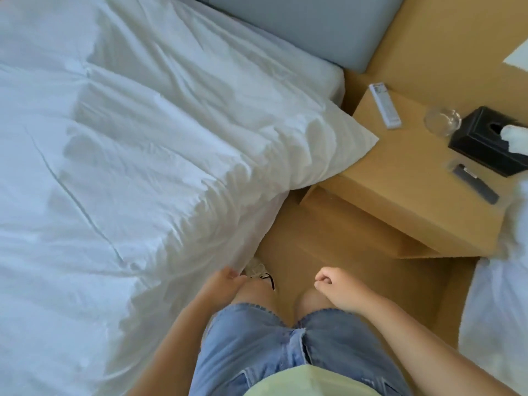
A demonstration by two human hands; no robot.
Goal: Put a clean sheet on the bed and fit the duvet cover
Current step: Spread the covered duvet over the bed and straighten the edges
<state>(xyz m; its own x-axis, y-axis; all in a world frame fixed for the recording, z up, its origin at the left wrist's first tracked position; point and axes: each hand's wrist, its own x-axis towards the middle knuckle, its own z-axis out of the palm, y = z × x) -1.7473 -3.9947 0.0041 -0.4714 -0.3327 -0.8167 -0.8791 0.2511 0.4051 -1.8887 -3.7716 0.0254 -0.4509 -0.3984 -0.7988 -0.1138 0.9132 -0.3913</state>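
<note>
A white duvet in its cover (137, 155) lies rumpled over the bed on the left, one corner (354, 141) draped onto the bedside table. My left hand (225, 280) pinches the hanging side edge of the duvet cover near my knee. My right hand (333, 282) hovers over the floor to the right with fingers curled, holding nothing. The white sheet on the mattress (328, 72) shows at the head end below the grey headboard (308, 27).
A wooden bedside table (400, 178) stands to the right with a white remote (384, 105), a glass ashtray (442, 121), a black tissue box (488, 141) and a dark comb (475, 184). More white bedding (497, 310) lies at the right edge. Tan floor lies between.
</note>
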